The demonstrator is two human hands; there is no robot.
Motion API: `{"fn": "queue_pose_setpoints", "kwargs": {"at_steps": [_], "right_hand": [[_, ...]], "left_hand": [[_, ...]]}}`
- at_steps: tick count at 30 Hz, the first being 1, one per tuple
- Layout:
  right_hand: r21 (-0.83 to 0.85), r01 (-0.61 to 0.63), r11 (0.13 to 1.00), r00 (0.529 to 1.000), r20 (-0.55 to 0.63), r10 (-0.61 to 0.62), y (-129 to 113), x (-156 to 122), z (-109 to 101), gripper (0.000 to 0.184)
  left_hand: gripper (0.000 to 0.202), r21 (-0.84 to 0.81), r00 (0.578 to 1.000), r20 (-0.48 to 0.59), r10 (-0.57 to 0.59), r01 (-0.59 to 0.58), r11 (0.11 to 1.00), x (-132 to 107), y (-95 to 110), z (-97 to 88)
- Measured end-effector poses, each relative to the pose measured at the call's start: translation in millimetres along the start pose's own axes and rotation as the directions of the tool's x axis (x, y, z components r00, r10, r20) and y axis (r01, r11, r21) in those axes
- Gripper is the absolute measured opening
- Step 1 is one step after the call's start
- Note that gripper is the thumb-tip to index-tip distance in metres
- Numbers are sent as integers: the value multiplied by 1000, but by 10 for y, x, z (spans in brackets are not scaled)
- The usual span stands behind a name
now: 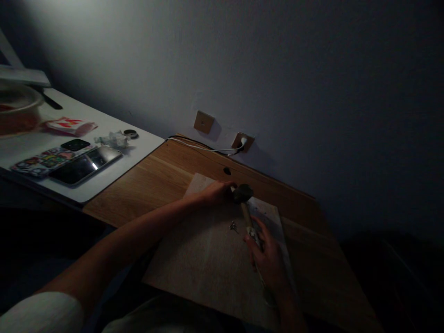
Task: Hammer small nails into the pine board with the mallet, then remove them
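A hammer (246, 213) with a dark head and a wooden handle is in my right hand (265, 254), fingers wrapped round the grip. Its head is at the far part of a thin wooden board (204, 249). Right beside the hammer head is my left hand (219, 192), with its fingertips pinched together. Whatever they hold is hidden by the head and the dim light. A small pile of nails (233, 226) lies on the board between my two hands. Near the board's far right edge, a few small dark marks show on its surface.
The board lies on a wooden desk (138, 180) against the wall. Wall sockets (204, 122) and a plugged-in cable (208, 149) are behind it. On the white table (100, 185) to the left are a phone (86, 166), crumpled plastic (113, 139), a red-and-white packet (71, 125) and a tub (19, 113).
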State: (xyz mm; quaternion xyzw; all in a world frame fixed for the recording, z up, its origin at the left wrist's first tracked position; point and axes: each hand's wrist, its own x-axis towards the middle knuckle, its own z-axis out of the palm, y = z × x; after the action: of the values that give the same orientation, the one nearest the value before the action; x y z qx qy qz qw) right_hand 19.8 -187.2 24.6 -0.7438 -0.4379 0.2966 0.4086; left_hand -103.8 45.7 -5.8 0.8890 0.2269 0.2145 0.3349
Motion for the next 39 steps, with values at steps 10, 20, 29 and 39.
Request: {"fn": "queue_pose_setpoints", "kwargs": {"at_steps": [10,20,29,39], "right_hand": [[-39,24,999,1000,5,-24,18,0,2,62],[29,-100,995,993,-56,101,225,-377,-205,74],[104,-153,983,982,-93,162,436,-536,-174,77],[146,-183,972,978,-76,195,386,-543,-173,83]], "left_hand": [[44,0,1000,25,3,-3,1000,-20,15,-16],[29,94,982,17,186,-187,978,-74,121,-56],[11,54,871,346,349,-389,919,-174,266,27],[11,-9,857,343,385,-407,914,-148,192,-4]]}}
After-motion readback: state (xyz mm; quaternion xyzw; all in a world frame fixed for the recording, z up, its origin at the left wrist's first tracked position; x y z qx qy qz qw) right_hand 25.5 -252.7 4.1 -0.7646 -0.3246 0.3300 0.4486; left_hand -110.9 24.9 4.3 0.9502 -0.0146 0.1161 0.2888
